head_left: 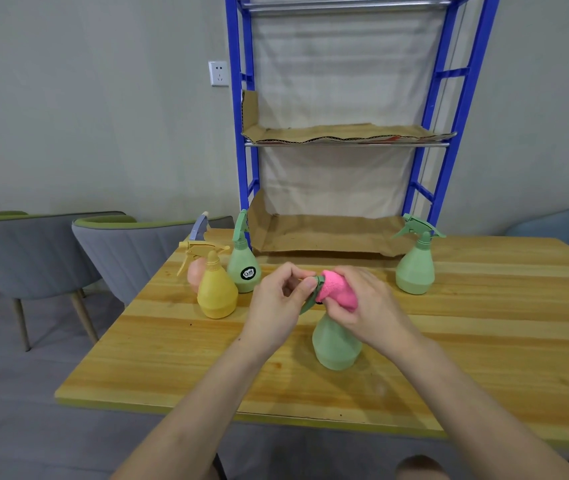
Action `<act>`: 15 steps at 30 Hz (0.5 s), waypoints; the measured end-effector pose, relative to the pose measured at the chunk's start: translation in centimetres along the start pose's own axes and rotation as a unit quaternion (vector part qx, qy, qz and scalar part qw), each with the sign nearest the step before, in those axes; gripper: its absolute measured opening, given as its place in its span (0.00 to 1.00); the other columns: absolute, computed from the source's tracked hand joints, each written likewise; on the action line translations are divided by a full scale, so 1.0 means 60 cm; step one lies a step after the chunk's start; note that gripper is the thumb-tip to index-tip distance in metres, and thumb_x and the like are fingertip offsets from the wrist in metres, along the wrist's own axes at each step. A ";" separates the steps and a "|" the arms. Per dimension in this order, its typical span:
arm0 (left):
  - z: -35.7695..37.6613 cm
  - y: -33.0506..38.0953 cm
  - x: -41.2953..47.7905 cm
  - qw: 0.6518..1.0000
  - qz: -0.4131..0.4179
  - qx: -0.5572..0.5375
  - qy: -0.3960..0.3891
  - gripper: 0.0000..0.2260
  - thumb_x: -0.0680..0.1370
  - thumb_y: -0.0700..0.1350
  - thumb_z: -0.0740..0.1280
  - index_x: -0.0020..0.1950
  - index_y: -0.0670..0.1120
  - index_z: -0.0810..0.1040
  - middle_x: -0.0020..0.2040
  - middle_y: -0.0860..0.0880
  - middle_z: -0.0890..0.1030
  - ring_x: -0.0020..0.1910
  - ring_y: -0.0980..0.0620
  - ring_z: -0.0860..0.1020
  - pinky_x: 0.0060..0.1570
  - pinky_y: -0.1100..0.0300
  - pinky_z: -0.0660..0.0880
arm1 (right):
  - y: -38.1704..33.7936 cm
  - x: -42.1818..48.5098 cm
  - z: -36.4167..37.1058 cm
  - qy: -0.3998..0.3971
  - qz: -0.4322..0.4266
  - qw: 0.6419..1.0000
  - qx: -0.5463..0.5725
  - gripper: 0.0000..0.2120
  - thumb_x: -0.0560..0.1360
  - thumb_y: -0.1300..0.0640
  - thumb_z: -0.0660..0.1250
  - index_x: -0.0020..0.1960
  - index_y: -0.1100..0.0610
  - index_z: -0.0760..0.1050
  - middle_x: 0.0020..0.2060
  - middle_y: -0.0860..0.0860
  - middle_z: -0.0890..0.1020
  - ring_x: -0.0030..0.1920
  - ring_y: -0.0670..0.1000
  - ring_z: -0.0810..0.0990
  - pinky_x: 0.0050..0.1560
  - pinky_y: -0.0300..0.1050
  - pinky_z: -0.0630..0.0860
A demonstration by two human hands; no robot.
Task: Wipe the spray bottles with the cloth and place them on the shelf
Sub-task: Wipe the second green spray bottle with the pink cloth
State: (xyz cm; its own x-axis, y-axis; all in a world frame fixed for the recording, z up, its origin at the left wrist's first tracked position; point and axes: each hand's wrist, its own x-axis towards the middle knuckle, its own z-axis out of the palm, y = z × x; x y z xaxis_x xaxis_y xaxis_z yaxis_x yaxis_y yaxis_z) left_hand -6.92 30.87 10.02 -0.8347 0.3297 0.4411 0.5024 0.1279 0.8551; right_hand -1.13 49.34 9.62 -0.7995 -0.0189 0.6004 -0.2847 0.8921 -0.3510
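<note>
Spray bottle (335, 344), pale green, stands nearest on the surface (484, 341), approx centre. Right hand (362, 303) has its grip clamped on a pink cloth (340, 289) wrapped over the bottle's head; left hand (276, 299) pinches the green trigger/nozzle w/ fingers closed on it. Looks like wiping is mid-way on this one.

Further back, at 10 o'clock: yellow bottle (216, 292), a pinkish bottle (195, 275) half hidden behind it, and a green bottle w/ black label (243, 268). At 2 o'clock: another green bottle (415, 268). Beyond, at 12, the blue shelf (345, 143), cardboard-lined; no bottles on it.

So by my guess nothing's shelved yet, five bottles left to place. Can't tell which of the others are already wiped. Bottle head mostly covered by cloth & hands; shelf top cut off.
</note>
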 end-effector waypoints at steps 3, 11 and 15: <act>-0.001 0.001 0.003 1.000 -0.002 0.006 -0.013 0.03 0.80 0.53 0.69 0.50 0.56 0.82 0.45 0.49 0.85 0.47 0.43 0.82 0.52 0.38 0.80 | 0.004 0.001 -0.010 -0.028 -0.008 0.999 0.014 0.22 0.77 0.45 0.66 0.67 0.54 0.76 0.57 0.47 0.82 0.55 0.45 0.77 0.57 0.41 0.73; -0.009 0.009 0.004 0.999 0.000 0.032 -0.030 0.02 0.83 0.46 0.69 0.52 0.51 0.81 0.44 0.55 0.83 0.48 0.51 0.82 0.53 0.50 0.80 | 0.026 0.010 -0.068 -0.196 0.006 0.975 0.100 0.27 0.84 0.65 0.61 0.79 0.46 0.66 0.67 0.45 0.78 0.64 0.44 0.76 0.66 0.44 0.74; -0.006 0.012 0.001 0.999 0.009 0.038 -0.029 0.02 0.83 0.45 0.69 0.52 0.49 0.81 0.44 0.56 0.83 0.47 0.54 0.81 0.51 0.56 0.78 | 0.027 0.004 -0.080 -0.234 0.060 0.958 0.155 0.27 0.85 0.56 0.62 0.78 0.34 0.63 0.68 0.41 0.78 0.63 0.58 0.80 0.64 0.65 0.79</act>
State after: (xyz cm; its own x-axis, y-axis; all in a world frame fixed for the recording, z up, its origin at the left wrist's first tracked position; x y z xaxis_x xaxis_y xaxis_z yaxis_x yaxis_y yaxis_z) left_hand -6.71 30.66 10.75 -0.8124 0.3862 0.4369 0.5340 0.1920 0.8234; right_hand 0.78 52.94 12.67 -0.9651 -0.1900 0.1802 -0.2617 0.7246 -0.6376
